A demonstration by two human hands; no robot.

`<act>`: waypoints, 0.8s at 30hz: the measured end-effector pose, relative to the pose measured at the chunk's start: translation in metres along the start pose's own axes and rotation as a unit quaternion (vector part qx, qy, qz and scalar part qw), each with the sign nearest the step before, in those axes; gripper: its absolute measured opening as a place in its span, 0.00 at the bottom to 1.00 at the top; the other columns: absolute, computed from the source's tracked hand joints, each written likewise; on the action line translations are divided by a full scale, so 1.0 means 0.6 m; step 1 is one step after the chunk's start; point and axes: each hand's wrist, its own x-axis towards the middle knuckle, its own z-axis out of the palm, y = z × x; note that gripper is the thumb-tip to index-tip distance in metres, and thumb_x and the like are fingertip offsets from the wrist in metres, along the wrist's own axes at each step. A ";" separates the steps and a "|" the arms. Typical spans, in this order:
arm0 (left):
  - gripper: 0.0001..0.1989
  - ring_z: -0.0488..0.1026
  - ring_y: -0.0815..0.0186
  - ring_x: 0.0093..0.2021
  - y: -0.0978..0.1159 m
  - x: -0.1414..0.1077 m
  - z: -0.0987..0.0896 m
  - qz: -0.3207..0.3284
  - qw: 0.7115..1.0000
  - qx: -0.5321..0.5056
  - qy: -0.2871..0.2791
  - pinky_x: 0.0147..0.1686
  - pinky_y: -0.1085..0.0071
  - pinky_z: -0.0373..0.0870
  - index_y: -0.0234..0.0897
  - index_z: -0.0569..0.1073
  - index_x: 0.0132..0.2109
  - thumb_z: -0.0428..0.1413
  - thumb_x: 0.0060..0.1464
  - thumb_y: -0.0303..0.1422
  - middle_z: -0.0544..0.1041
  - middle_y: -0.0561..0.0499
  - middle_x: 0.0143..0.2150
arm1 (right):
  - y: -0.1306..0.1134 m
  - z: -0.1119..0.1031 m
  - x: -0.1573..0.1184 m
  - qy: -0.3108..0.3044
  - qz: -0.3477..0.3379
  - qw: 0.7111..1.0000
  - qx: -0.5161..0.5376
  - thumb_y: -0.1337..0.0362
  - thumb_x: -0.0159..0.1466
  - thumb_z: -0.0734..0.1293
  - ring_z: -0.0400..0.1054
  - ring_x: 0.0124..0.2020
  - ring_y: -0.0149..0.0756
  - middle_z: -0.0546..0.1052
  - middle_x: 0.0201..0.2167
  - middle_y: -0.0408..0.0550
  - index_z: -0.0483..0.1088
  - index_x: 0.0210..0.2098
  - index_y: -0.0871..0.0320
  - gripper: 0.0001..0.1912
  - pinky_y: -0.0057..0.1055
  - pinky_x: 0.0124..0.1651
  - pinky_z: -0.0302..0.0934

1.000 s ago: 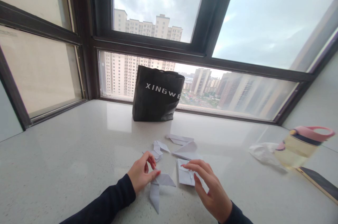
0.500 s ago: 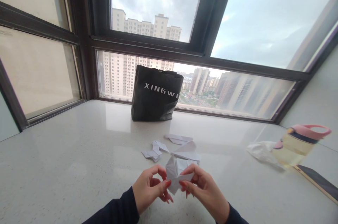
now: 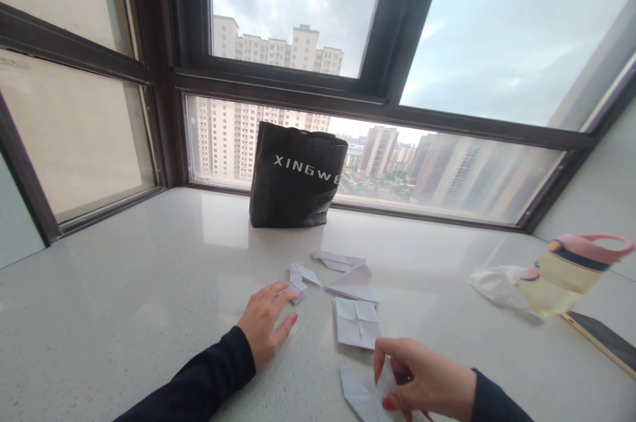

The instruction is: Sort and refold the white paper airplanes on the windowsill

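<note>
My left hand (image 3: 267, 324) reaches over the white counter with its fingers apart, its fingertips at a small folded white paper piece (image 3: 298, 286). Low on the right, my right hand (image 3: 422, 375) is closed on a folded white paper (image 3: 358, 395), which lies at the bottom edge of the view. Between the hands and a little farther off lies a square folded paper (image 3: 356, 322) with creased flaps. Behind it are a pointed folded paper (image 3: 354, 283) and a narrow folded strip (image 3: 339, 260).
A black bag (image 3: 298, 177) stands by the window. On the right are a crumpled clear plastic wrapper (image 3: 499, 283), a bottle with a pink lid (image 3: 569, 276) and a dark flat object with a light edge (image 3: 603, 342).
Both hands have parted. The left let go of the folded paper and moved left to the small pieces; the right moved down and right with the paper, uncovering the square one.
</note>
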 end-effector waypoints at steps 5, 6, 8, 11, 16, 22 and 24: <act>0.19 0.54 0.51 0.57 0.010 -0.010 0.010 0.009 0.994 0.106 -0.039 0.51 0.52 0.54 0.45 0.66 0.51 0.50 0.51 0.39 0.59 0.45 0.58 | -0.002 0.001 -0.001 0.025 0.019 0.998 -0.046 0.76 0.43 0.66 0.55 0.09 0.21 0.63 0.10 0.26 0.53 0.30 0.55 0.20 0.15 0.08 0.48; 0.19 0.53 0.50 0.57 0.010 -0.010 0.011 0.009 0.992 0.122 -0.044 0.51 0.52 0.54 0.46 0.65 0.51 0.49 0.52 0.41 0.59 0.45 0.58 | -0.002 0.003 0.000 0.030 0.031 0.998 -0.052 0.76 0.43 0.66 0.55 0.08 0.21 0.62 0.10 0.26 0.52 0.30 0.54 0.21 0.15 0.07 0.48; 0.19 0.54 0.50 0.57 0.008 -0.010 0.013 0.012 0.988 0.145 -0.049 0.50 0.52 0.54 0.46 0.65 0.52 0.47 0.53 0.42 0.60 0.45 0.58 | -0.001 0.006 0.000 0.043 0.049 0.996 -0.064 0.76 0.43 0.66 0.53 0.07 0.22 0.62 0.10 0.25 0.50 0.30 0.53 0.23 0.16 0.05 0.46; 0.18 0.56 0.51 0.56 -0.001 -0.008 0.019 0.027 0.985 0.161 -0.050 0.49 0.53 0.56 0.45 0.65 0.52 0.45 0.55 0.41 0.62 0.46 0.57 | 0.001 0.006 0.000 0.059 0.049 0.994 -0.081 0.75 0.43 0.67 0.52 0.06 0.22 0.60 0.09 0.25 0.50 0.29 0.53 0.23 0.16 0.05 0.43; 0.17 0.60 0.55 0.53 -0.014 -0.002 0.028 0.030 0.987 0.157 -0.032 0.48 0.56 0.57 0.39 0.66 0.50 0.43 0.55 0.37 0.67 0.48 0.53 | 0.000 -0.003 -0.004 0.055 -0.019 0.997 -0.059 0.66 0.50 0.67 0.50 0.07 0.19 0.58 0.07 0.27 0.52 0.25 0.55 0.16 0.15 0.08 0.40; 0.17 0.64 0.56 0.49 0.003 -0.003 0.011 0.022 0.983 0.177 -0.035 0.43 0.56 0.58 0.45 0.67 0.50 0.44 0.55 0.40 0.66 0.47 0.53 | -0.005 0.000 -0.004 0.023 -0.127 0.992 0.013 0.46 0.54 0.61 0.45 0.06 0.18 0.58 0.06 0.30 0.53 0.23 0.56 0.21 0.16 0.10 0.36; 0.18 0.65 0.54 0.47 0.011 -0.004 0.004 0.019 0.979 0.197 -0.041 0.42 0.54 0.58 0.47 0.67 0.50 0.45 0.54 0.43 0.66 0.45 0.54 | -0.005 0.003 -0.002 -0.014 -0.126 0.991 0.047 0.42 0.53 0.60 0.44 0.05 0.18 0.59 0.06 0.30 0.53 0.24 0.56 0.23 0.16 0.08 0.36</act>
